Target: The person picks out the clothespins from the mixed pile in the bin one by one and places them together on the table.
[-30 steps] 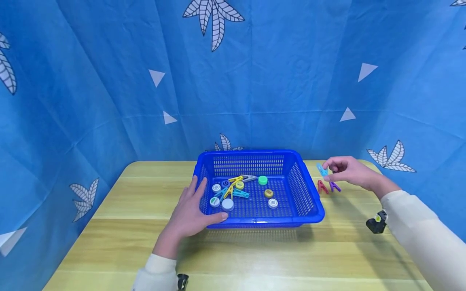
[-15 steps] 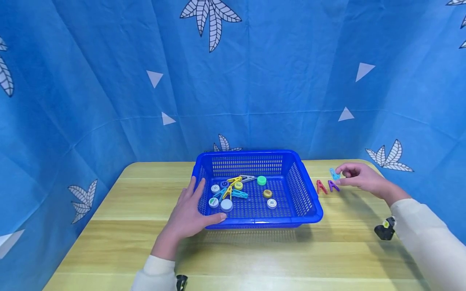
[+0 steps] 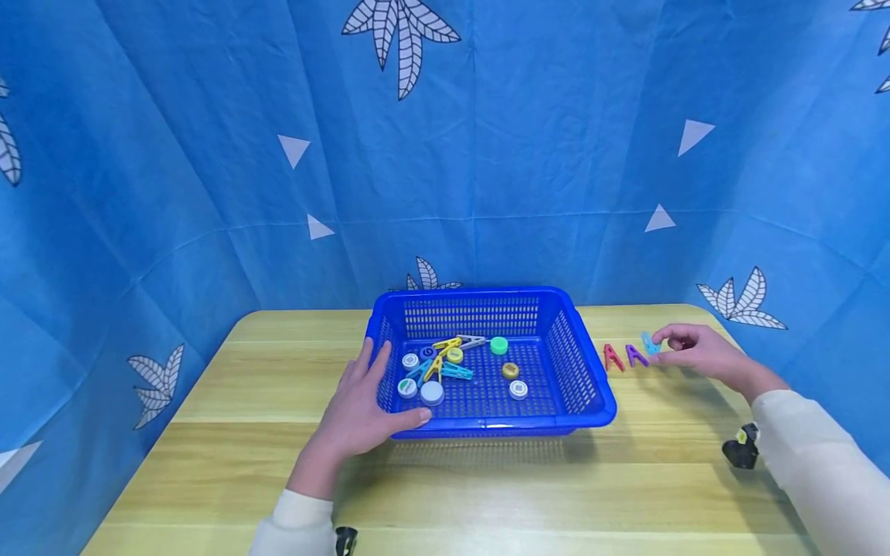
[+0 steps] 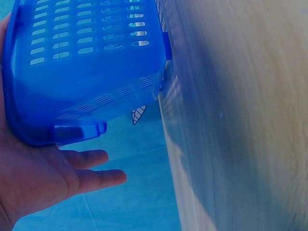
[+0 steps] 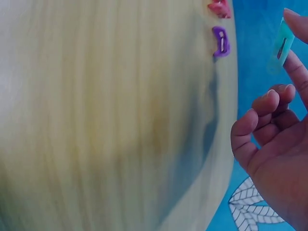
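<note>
My left hand [image 3: 358, 413] rests over the near left corner of a blue plastic basket [image 3: 487, 423]. Its fingers are spread and straight along the left rim, with the thumb on the front rim. To the right of the basket my right hand [image 3: 705, 355] pinches a light blue clothespin [image 3: 650, 343] between thumb and index finger. The right wrist view shows that clothespin [image 5: 283, 45] held above the table, the other fingers loosely curled. A purple clothespin [image 3: 636, 356] and a red clothespin [image 3: 613, 357] lie on the table just left of it.
In the basket are a green bottle cap [image 3: 498, 345], a gold cap [image 3: 511, 371], several white caps and several yellow, blue and grey clothespins. The wooden table [image 3: 487, 494] ends at a blue curtain [image 3: 528, 154] behind.
My right hand has moved right and slightly toward me with the light blue clothespin, from above the red and purple clothespins to beside the purple one. The left hand has stayed on the basket.
</note>
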Demonstrator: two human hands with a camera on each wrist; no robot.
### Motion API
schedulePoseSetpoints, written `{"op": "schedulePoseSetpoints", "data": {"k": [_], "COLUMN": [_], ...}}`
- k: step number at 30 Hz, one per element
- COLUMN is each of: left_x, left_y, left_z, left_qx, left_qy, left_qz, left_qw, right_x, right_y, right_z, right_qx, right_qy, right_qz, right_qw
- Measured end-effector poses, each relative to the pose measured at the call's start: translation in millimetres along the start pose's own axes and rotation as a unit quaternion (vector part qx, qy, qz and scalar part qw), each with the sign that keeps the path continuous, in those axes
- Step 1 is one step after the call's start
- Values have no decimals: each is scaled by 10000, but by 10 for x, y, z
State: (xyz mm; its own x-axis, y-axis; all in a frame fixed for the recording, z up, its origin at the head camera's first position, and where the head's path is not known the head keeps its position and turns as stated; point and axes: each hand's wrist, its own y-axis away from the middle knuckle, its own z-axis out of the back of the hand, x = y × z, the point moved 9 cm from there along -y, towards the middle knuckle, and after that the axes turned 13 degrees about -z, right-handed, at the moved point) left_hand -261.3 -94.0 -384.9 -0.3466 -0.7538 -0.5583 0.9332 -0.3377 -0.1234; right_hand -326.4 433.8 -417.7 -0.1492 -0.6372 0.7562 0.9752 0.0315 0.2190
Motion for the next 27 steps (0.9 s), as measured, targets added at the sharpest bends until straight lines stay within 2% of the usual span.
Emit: {"op": "schedulePoseSetpoints", "data": {"k": [8,15,20,27], "left_x": [-27,-69,-57,12], "left_y": [-54,-80,-63,1], "left_z": [-45,-69,-52,-27], "left_qx": [35,71,52,34], "left_qy": [6,26,63,76], "left_qz": [-59,-81,-54,41], "left_qw": [10000,9999,10000,10000], "right_x": [-262,-424,-428,-355], "right_y": [52,81,29,-90], "right_z": [51,111,119,31], "right_qx": [-54,-271,-357,-424], "right_qy": [314,578,714,815], "right_qz": [-288,-421,-321,-168], "right_qw": [9991,9971,9963,9956]}}
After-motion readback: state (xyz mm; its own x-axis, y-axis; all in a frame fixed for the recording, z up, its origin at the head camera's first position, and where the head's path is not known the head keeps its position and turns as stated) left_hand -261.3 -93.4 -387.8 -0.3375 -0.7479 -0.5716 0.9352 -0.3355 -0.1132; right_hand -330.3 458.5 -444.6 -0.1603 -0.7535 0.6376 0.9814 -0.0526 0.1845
